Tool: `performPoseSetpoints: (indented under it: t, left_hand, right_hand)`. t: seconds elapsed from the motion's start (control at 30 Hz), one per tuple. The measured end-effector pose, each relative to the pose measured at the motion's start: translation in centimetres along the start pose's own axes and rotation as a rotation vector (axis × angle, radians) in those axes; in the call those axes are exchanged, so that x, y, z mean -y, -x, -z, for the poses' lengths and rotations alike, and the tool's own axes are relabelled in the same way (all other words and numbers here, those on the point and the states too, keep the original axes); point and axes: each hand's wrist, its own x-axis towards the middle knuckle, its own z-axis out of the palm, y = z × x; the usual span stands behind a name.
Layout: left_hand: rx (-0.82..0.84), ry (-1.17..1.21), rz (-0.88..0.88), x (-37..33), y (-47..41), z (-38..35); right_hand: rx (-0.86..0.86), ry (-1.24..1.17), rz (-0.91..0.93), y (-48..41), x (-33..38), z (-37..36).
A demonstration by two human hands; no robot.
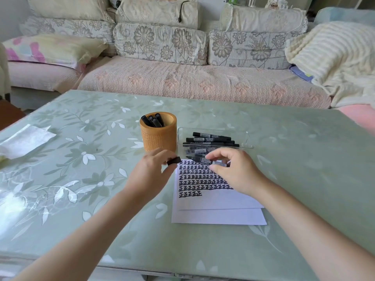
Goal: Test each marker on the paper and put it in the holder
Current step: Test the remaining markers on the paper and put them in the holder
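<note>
My right hand (233, 171) grips an uncapped black marker (205, 160) above the top of the white paper (219, 201), its tip pointing left. The marker's black cap (174, 160) is pinched in the fingers of my left hand (150, 171), a short gap away from the tip. Rows of black test marks cover the upper half of the paper. Behind my left hand stands the round orange holder (159, 136) with several black markers upright inside. A clear tray (246, 138) to its right holds several more markers lying flat.
A crumpled white sheet (24, 140) lies at the table's left edge. The green floral table (81, 199) stretches wide on the left and right of the paper. A sofa with cushions and a blanket runs behind the table's far edge.
</note>
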Motion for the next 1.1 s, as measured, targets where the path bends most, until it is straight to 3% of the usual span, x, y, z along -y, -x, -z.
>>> performPoseSetpoints:
  t: [0.27,0.8,1.1]
  left_hand:
    - [0.021,0.054,-0.031,-0.6,0.1,0.2]
    - [0.154,0.055,-0.163,-1.5,0.3,0.3]
    - [0.108,0.081,-0.162,-1.8,0.1,1.0]
  right_hand:
    - [-0.054,0.139,0.093,0.1,0.4,-0.2]
    - [0.031,0.161,0.18,0.5,0.5,-1.0]
    - [-0.002,0.182,0.225,0.7,0.9,-2.1]
